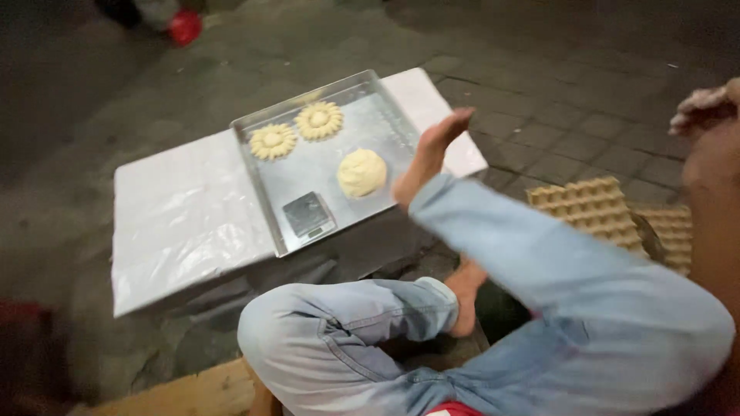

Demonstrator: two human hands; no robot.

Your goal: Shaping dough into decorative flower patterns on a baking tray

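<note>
Flour coats the curled fingers of the right hand [700, 108] (clasping anything or not, I cannot tell), raised well right of the pale round dough ball [362, 172] on the shiny rectangular metal tray [262, 185], which the bare foot [430, 150] between them might, I judge, knock askew.

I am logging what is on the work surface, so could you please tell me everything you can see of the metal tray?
The metal tray is a shallow, rectangular pan of shiny silver metal with a low raised rim. It lies flat, turned at an angle, on a low board wrapped in white plastic. On it sit two flower-shaped dough pieces, one smooth round dough ball and a small flat digital scale near its front edge. No hand touches it.
</note>
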